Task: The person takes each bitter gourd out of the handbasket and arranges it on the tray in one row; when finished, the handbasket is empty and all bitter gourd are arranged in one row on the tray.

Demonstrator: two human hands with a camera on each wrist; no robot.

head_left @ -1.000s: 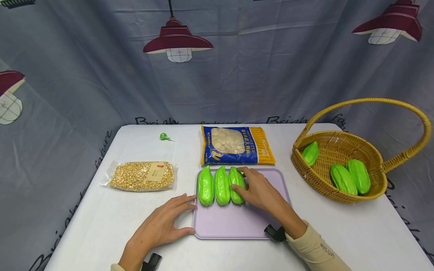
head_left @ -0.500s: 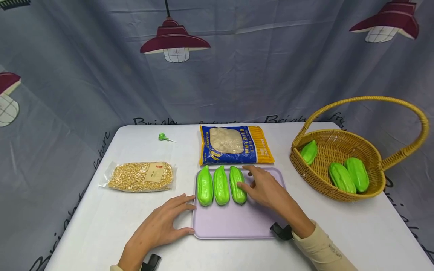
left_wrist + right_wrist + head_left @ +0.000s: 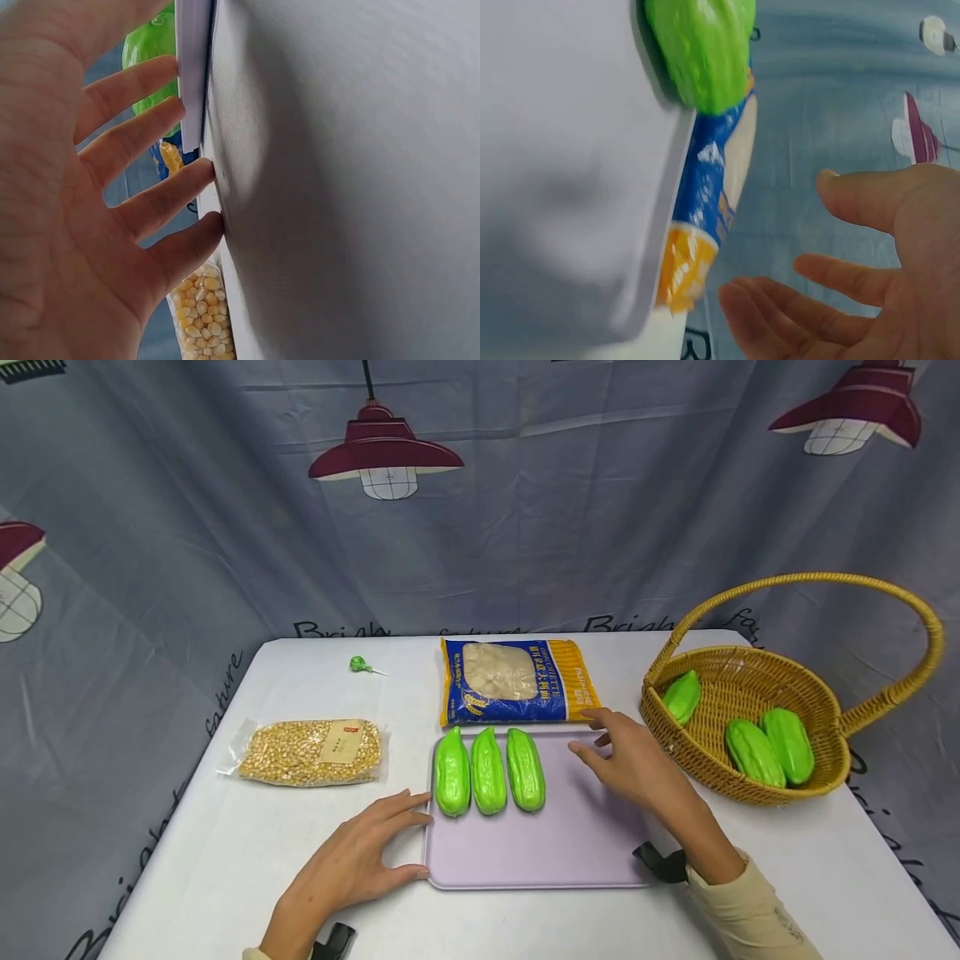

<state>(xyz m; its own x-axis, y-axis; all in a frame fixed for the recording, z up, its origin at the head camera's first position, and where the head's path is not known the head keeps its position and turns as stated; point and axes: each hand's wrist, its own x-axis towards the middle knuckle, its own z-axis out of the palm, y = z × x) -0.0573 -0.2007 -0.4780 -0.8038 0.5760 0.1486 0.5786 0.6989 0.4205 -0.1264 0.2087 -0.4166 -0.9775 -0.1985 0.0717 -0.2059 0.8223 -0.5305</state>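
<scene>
A row of bright green, ridged gourd-like vegetables, the left one (image 3: 452,772), the middle one (image 3: 489,772) and the right one (image 3: 526,771), lies on the left half of a lilac tray (image 3: 570,852). At the tray's left edge my left hand (image 3: 352,856) is spread, its fingertips touching or nearly touching the rim. My right hand (image 3: 637,760) hovers above the tray's right side, fingers apart, with nothing in it. In the right wrist view a gap separates the right hand (image 3: 885,262) from the nearest gourd (image 3: 705,52).
A wicker basket (image 3: 678,747) with a tall handle holds several more green gourds (image 3: 755,753) at the right. Behind the tray lies a blue and yellow pasta bag (image 3: 517,681). A bag of corn kernels (image 3: 300,752) and a green lollipop (image 3: 358,664) are at the left.
My right hand has let go of the right gourd and moved right, away from it. That gourd now sits slightly apart from the middle one. My left hand has stayed put.
</scene>
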